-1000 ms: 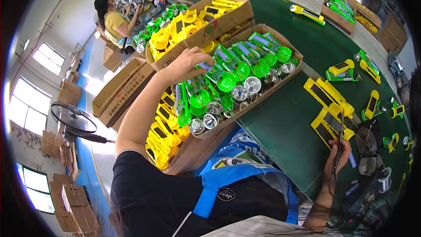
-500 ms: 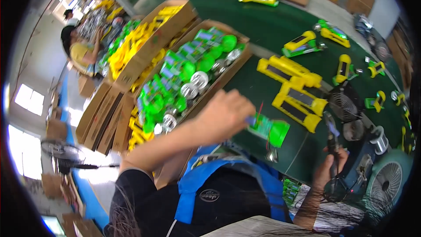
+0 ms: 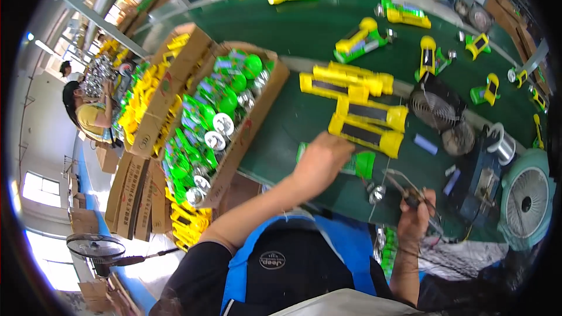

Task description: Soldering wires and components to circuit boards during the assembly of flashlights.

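Note:
My left hand [image 3: 323, 162] lies over a green lamp housing [image 3: 365, 165], its fingers closed. Whatever they pinch is hidden beneath them. The housing's flared green end shows to the right of the fingers, and a small silver reflector [image 3: 376, 193] lies just below it. My right hand [image 3: 417, 213] is closed round a soldering iron [image 3: 413, 197], whose thin tip points up and left toward the housing. Just beyond my left hand lie several yellow lamp covers with dark panels [image 3: 366, 133].
Left stands a cardboard box [image 3: 249, 126] of green housings and reflectors, beside another box [image 3: 165, 95] of yellow parts. On the right are a small black fan [image 3: 433, 105], a solder spool [image 3: 501, 145] and a teal fan [image 3: 527, 202]. Lamp assemblies [image 3: 362, 41] lie on the green belt beyond.
My left hand has come down over the green housing. My right hand has brought the soldering iron left, closer to it. The view has shifted.

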Tool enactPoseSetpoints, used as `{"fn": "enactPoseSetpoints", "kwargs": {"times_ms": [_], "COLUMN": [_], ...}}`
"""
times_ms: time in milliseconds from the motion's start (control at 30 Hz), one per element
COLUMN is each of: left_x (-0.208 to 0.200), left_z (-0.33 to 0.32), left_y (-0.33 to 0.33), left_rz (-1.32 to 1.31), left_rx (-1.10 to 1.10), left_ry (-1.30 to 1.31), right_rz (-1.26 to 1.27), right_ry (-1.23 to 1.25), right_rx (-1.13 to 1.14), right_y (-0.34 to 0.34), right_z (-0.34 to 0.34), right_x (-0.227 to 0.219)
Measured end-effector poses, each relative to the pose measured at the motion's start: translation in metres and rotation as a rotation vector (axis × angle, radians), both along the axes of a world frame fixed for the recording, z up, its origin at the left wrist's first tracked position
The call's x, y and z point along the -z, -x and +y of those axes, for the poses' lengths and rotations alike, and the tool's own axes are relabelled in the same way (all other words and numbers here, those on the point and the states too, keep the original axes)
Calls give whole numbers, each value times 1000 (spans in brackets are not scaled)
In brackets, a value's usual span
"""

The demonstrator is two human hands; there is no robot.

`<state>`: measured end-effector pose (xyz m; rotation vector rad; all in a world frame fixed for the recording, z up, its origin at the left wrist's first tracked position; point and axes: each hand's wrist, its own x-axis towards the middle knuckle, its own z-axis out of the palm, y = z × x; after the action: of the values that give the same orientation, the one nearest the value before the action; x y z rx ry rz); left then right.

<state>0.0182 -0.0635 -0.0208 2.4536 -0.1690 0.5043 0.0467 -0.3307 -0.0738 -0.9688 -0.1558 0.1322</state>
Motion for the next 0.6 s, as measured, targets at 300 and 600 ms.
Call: {"fn": "enactPoseSetpoints", "kwargs": {"times_ms": [300,600], "left_x": [8,13], "left_z": [20,17], "left_y": [-11,17], "left_rz": [254,-51], "left_rx": [-177,51], "left_ry": [664,191], "right_rz": [-80,-109], "right_ry": [269,529], "right_rx": [-85,-118], "right_y": [-10,-13], "right_z": [30,29], "right_x": [-14,-21]}}
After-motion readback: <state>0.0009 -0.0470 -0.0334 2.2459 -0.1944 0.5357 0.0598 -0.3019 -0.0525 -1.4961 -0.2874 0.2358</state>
